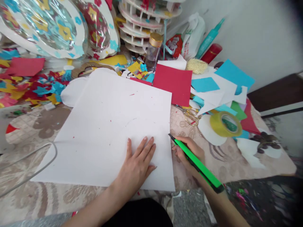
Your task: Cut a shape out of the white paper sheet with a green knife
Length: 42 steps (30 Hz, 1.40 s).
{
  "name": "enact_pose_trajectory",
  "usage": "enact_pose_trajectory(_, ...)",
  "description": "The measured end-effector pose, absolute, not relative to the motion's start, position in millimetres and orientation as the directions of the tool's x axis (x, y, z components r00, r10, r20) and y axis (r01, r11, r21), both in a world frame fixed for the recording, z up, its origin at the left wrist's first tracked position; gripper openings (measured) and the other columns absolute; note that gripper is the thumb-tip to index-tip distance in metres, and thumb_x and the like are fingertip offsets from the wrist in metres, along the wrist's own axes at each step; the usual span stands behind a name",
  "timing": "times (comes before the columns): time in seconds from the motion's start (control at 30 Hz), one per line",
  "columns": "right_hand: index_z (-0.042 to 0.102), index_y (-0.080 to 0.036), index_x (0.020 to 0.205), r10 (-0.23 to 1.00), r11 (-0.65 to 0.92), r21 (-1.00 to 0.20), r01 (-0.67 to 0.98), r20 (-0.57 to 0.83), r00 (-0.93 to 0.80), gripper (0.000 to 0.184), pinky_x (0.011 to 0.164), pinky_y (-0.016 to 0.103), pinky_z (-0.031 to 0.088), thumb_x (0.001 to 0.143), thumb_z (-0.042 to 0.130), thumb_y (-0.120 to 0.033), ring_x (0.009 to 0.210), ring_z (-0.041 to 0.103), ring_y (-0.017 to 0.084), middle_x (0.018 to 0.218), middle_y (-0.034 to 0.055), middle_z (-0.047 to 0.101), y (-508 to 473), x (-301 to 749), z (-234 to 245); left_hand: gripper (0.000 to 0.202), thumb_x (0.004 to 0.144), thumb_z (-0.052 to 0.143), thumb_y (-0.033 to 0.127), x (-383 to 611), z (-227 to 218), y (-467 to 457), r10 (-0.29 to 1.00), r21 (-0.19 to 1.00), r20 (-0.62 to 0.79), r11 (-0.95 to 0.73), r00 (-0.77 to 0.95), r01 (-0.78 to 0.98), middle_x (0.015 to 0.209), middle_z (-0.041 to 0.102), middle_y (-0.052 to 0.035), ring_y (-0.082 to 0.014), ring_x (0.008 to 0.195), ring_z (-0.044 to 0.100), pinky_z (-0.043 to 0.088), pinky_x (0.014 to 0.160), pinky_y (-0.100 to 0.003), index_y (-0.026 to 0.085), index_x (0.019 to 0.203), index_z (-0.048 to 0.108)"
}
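Note:
A large white sheet (94,126) lies flat on the patterned tablecloth, with a few red specks and faint marks on it. My left hand (139,160) presses on its lower right part, fingers spread. Just past the sheet's right edge, my right hand (189,151) grips a green utility knife (199,164). The knife slants, its dark blade end pointing up and left close to the sheet's right edge. Whether the tip touches the paper I cannot tell. Gold-handled scissors (191,118) lie beyond my right hand, partly under paper.
A yellow tape roll (226,124) sits on the right among paper scraps. Behind are a red square (174,84), a gold-capped jar (154,52) and a tiered white structure (139,28). Colourful cutouts (47,86) pile up at left. A grey cable (35,171) crosses the sheet's left edge.

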State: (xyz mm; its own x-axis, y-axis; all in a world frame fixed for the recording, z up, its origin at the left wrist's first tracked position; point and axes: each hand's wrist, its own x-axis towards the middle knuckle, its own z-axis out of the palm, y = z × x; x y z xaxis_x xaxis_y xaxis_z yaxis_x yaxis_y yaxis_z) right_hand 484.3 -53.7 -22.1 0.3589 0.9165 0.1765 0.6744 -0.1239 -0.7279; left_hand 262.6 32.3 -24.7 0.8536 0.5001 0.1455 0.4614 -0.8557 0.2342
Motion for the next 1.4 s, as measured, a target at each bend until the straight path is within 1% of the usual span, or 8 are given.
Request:
enact_pose_trajectory(0.1,0.059,-0.025,0.113,0.896,-0.161,-0.734,0.659,0.171,0.409,0.025,0.068,0.032,0.056,0.089,0.055,-0.026,0.068,0.067,0.017,0.089,0.0023,0.070,-55,479,-23,0.049,0.097,0.043,0.035,263,-24,32,0.502,0.234,0.154,-0.855,0.851,0.462,0.153,0.036,-0.0098,-0.0266,0.144,0.028,0.005,0.117,-0.063,0.018,0.142,0.040)
enact_pose_trajectory(0.23,0.060,-0.024,0.112,0.880,-0.171,-0.688,0.705,0.216,0.424,0.025,0.071,0.034,0.055,0.088,0.055,-0.027,0.072,0.067,0.020,0.086,0.0026,0.070,-56,472,-19,0.049,0.097,0.043,0.036,263,-24,32,0.501,0.244,0.154,-0.855,0.852,0.459,0.153,0.036,-0.0097,-0.0265,0.143,0.028,0.005,0.117,-0.063,0.017,0.142,0.040)
enact_pose_trajectory(0.6,0.058,-0.025,0.113,0.873,-0.158,-0.637,0.755,0.266,0.408,0.025,0.078,0.037,0.054,0.089,0.054,-0.025,0.082,0.067,0.022,0.094,0.0046,0.069,-59,463,-15,0.048,0.099,0.035,0.037,264,-24,32,0.499,0.242,0.153,-0.856,0.853,0.457,0.155,0.031,-0.0074,-0.0258,0.143,0.028,-0.003,0.116,-0.062,0.015,0.141,0.041)
enact_pose_trajectory(0.8,0.059,-0.024,0.113,0.851,-0.174,-0.618,0.766,0.297,0.433,0.024,0.078,0.036,0.053,0.089,0.055,-0.025,0.087,0.066,0.022,0.099,0.0058,0.067,-66,457,-18,0.047,0.098,0.039,0.034,263,-23,32,0.497,0.237,0.149,-0.857,0.855,0.457,0.154,0.032,-0.0088,-0.0263,0.143,0.029,-0.001,0.116,-0.062,0.015,0.141,0.042)
enact_pose_trajectory(0.9,0.060,-0.023,0.112,0.832,-0.211,-0.632,0.746,0.284,0.476,0.023,0.079,0.036,0.054,0.089,0.056,-0.027,0.089,0.066,0.022,0.101,0.0067,0.068,-71,453,-20,0.047,0.098,0.038,0.036,263,-23,32,0.497,0.225,0.156,-0.859,0.854,0.459,0.155,0.031,-0.0078,-0.0258,0.143,0.029,-0.006,0.116,-0.061,0.015,0.140,0.043)
enact_pose_trajectory(1.03,0.061,-0.021,0.111,0.803,-0.247,-0.666,0.704,0.265,0.533,0.024,0.076,0.034,0.055,0.089,0.056,-0.028,0.086,0.067,0.021,0.099,0.0062,0.069,-74,449,-21,0.053,0.095,0.043,0.045,264,-26,32,0.505,0.228,0.167,-0.855,0.847,0.465,0.155,0.031,-0.0056,-0.0249,0.143,0.029,-0.013,0.115,-0.057,0.016,0.140,0.044)
enact_pose_trajectory(1.3,0.062,-0.020,0.107,0.783,-0.268,-0.598,0.755,0.321,0.533,0.022,0.074,0.033,0.055,0.087,0.055,-0.026,0.088,0.066,0.022,0.099,0.0071,0.069,-72,441,-15,0.053,0.095,0.043,0.045,263,-26,31,0.511,0.242,0.169,-0.850,0.843,0.467,0.155,0.031,-0.0047,-0.0239,0.143,0.028,-0.006,0.117,-0.058,0.017,0.140,0.043)
enact_pose_trajectory(1.4,0.062,-0.020,0.108,0.783,-0.269,-0.637,0.722,0.292,0.550,0.022,0.076,0.035,0.055,0.088,0.054,-0.028,0.089,0.066,0.022,0.099,0.0071,0.069,-77,439,-15,0.053,0.095,0.043,0.046,263,-26,32,0.513,0.248,0.178,-0.849,0.840,0.466,0.155,0.032,-0.0048,-0.0239,0.143,0.029,-0.007,0.117,-0.058,0.017,0.140,0.043)
